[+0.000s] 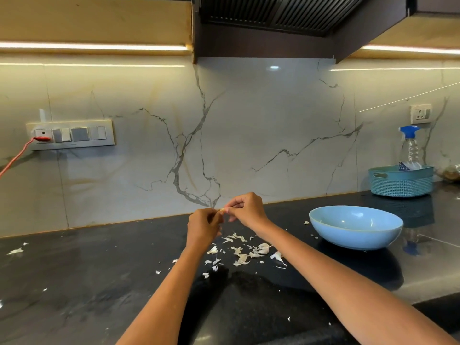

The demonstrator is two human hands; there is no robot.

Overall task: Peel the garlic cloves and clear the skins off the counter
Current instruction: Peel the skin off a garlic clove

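Far to my left, a switch panel [70, 135] sits on the marble wall with a red plug [41, 138] in it and its red cord [15, 157] trailing off the edge of view. Below it, a few stray skin flakes [15, 251] lie on the black counter [87, 282]. Moving toward the middle, my left hand [202, 226] is raised above the counter, fingers curled in, pinching one end of a small garlic clove [222, 210]. My right hand [246, 209] meets it from the other side, thumb and fingertips pinching the same clove, so both hands hold it between them in the air, near the wall's lower edge. Most of the clove is hidden by my fingers. Directly beneath my hands, a scatter of pale garlic skins [245, 252] is spread over the counter, between my two forearms. To the right of that stands a light blue bowl [356, 226]; I cannot tell what is inside it. Farther right, against the wall, a teal basket [402, 181] holds a spray bottle [410, 145] with a blue nozzle, under a wall socket [420, 114].
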